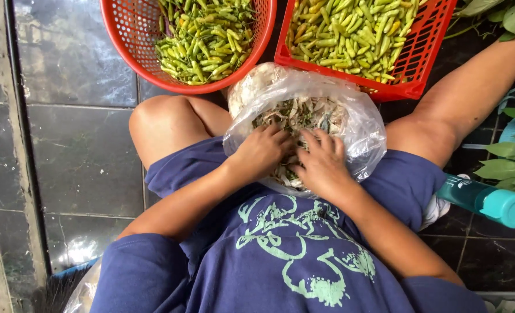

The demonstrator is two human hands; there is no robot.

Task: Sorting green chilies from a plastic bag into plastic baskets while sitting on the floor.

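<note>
Hands at work in a clear plastic bag [359, 124] resting on the lap: left hand [261, 152] and right hand [323, 165] both curl loosely over pale dried husks [301, 113], grasp uncertain. Beyond the knees stand a round red basket [133, 35] and a rectangular red crate [422, 52] of green chillies [211, 40]. Sorting appears underway; finer pinching seems required.
</note>
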